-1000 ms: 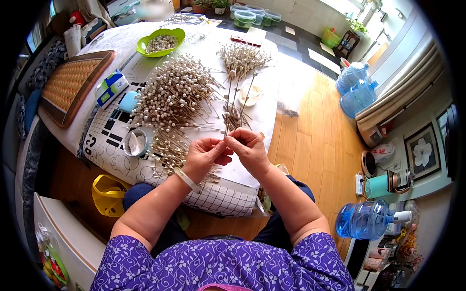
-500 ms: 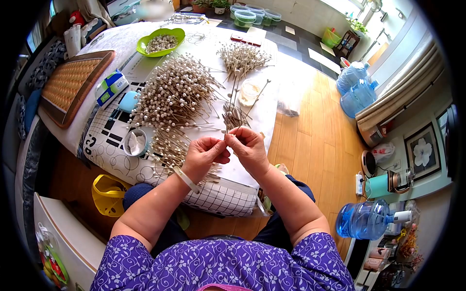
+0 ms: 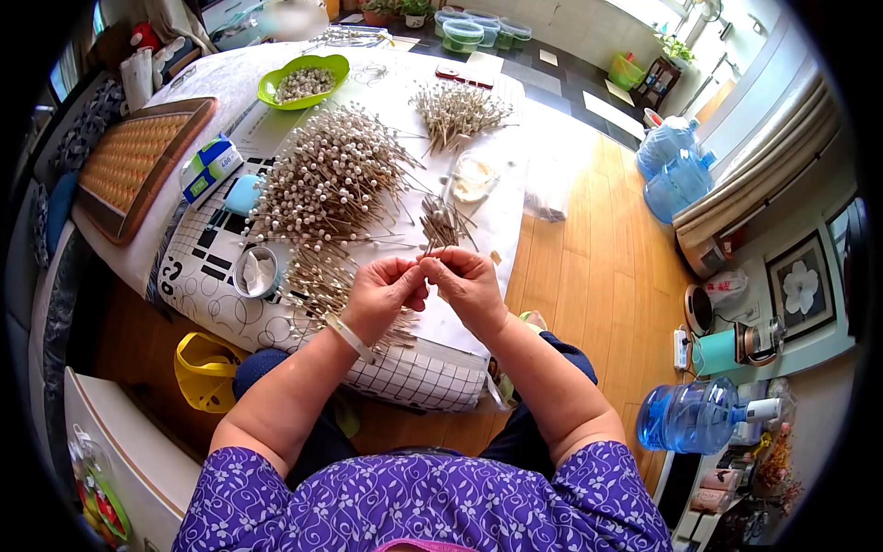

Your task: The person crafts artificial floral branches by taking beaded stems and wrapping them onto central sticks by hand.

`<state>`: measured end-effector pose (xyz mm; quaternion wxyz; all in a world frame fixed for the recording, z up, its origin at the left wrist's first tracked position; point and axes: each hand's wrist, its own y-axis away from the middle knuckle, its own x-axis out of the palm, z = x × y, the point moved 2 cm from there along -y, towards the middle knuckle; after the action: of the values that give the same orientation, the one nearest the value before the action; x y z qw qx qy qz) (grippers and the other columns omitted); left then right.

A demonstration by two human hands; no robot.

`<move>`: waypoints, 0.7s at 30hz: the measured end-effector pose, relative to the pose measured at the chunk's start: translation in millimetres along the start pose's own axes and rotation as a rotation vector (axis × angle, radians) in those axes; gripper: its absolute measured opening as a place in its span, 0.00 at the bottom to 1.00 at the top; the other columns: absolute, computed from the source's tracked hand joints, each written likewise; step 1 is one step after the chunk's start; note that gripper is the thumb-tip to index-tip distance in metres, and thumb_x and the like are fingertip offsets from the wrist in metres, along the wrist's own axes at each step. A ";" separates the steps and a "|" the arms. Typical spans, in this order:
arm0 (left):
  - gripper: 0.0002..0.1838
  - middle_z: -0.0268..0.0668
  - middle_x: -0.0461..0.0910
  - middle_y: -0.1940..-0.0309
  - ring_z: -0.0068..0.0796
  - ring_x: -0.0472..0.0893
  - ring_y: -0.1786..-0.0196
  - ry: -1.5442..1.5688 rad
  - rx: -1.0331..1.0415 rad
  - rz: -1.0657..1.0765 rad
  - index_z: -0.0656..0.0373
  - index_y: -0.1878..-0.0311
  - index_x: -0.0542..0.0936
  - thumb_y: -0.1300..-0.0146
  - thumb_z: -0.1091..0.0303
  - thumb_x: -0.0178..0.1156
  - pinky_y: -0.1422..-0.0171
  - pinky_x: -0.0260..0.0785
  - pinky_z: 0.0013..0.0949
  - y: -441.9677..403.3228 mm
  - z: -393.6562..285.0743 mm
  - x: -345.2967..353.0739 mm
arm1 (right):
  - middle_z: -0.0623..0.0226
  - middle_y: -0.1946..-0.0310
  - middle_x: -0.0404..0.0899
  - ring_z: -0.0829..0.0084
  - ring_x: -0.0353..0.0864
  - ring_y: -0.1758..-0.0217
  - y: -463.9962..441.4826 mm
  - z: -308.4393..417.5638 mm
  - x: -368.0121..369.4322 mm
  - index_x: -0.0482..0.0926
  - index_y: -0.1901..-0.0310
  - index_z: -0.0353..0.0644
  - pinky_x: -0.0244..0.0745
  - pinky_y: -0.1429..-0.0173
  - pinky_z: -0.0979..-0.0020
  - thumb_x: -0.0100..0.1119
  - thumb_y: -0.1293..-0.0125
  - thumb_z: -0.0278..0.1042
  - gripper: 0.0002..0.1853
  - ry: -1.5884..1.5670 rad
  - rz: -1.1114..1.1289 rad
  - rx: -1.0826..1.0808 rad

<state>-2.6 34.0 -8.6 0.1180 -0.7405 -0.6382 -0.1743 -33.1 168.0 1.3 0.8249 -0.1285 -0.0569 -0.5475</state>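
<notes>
My left hand [image 3: 382,290] and my right hand [image 3: 466,285] meet fingertip to fingertip over the table's near side. Both are pinched round thin stems, whose upper parts are hard to make out. Just beyond them lies a small bundle of brown stems [image 3: 443,221], with a round tub of pale paste [image 3: 474,175] behind it. A big heap of stems with white round heads [image 3: 336,175] spreads to the left, and paler-tipped stems [image 3: 317,285] lie beside my left hand. Farther back is another bunch of stems [image 3: 460,109].
A green bowl of white beads [image 3: 305,81], a tissue pack [image 3: 212,168], a blue box [image 3: 244,194] and a cup with white contents [image 3: 258,271] stand on the table [image 3: 414,368]. A yellow basket [image 3: 204,371] is at the lower left; a water bottle [image 3: 688,417] is at the right.
The long stems that rose above my fingers, one with a tip leaning right, no longer show clearly. My hands have shifted slightly left and stay pinched together.
</notes>
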 end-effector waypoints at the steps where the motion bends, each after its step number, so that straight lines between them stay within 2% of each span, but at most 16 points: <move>1: 0.10 0.35 0.78 0.76 0.19 0.78 0.75 -0.035 -0.001 0.017 0.63 0.68 0.76 0.40 0.65 0.56 0.70 0.72 0.21 -0.5 -0.4 -0.7 | 0.74 0.78 0.75 0.88 0.69 0.77 -0.6 -1.9 0.0 0.75 0.72 0.34 0.64 0.74 0.84 0.56 0.41 0.29 0.07 -0.039 -0.007 0.023; 5: 0.09 0.35 0.78 0.75 0.20 0.78 0.74 -0.109 -0.039 0.002 0.64 0.66 0.77 0.41 0.66 0.56 0.69 0.72 0.21 1.4 -2.4 1.3 | 0.75 0.80 0.74 0.88 0.67 0.77 -3.2 -3.3 -3.6 0.75 0.73 0.34 0.63 0.75 0.84 0.56 0.41 0.29 0.07 0.012 0.017 -0.021; 10: 0.09 0.34 0.78 0.75 0.20 0.77 0.76 -0.008 -0.129 -0.019 0.63 0.66 0.77 0.41 0.66 0.57 0.69 0.71 0.22 3.9 -0.9 4.5 | 0.77 0.82 0.72 0.89 0.66 0.78 -3.9 -5.1 -4.1 0.74 0.74 0.34 0.61 0.77 0.85 0.56 0.42 0.26 0.06 0.113 -0.052 -0.037; 16: 0.07 0.34 0.78 0.75 0.20 0.77 0.76 0.001 -0.113 -0.037 0.62 0.66 0.77 0.41 0.67 0.57 0.69 0.72 0.22 0.7 8.2 -4.0 | 0.75 0.80 0.74 0.89 0.68 0.76 -2.8 -3.3 -4.3 0.76 0.71 0.33 0.63 0.75 0.84 0.56 0.42 0.26 0.05 0.199 0.004 -0.070; 21: 0.07 0.35 0.79 0.75 0.19 0.77 0.75 -0.055 -0.078 -0.053 0.64 0.65 0.78 0.42 0.69 0.57 0.69 0.72 0.22 1.1 3.3 -2.3 | 0.73 0.77 0.76 0.88 0.69 0.74 -6.3 -6.9 -5.7 0.77 0.69 0.33 0.64 0.72 0.83 0.56 0.41 0.28 0.06 0.067 0.022 0.018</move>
<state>-1.5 33.1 -12.5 0.0669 -0.7319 -0.6533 -0.1818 -41.4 168.9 -5.8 0.8334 -0.1034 -0.0329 -0.5418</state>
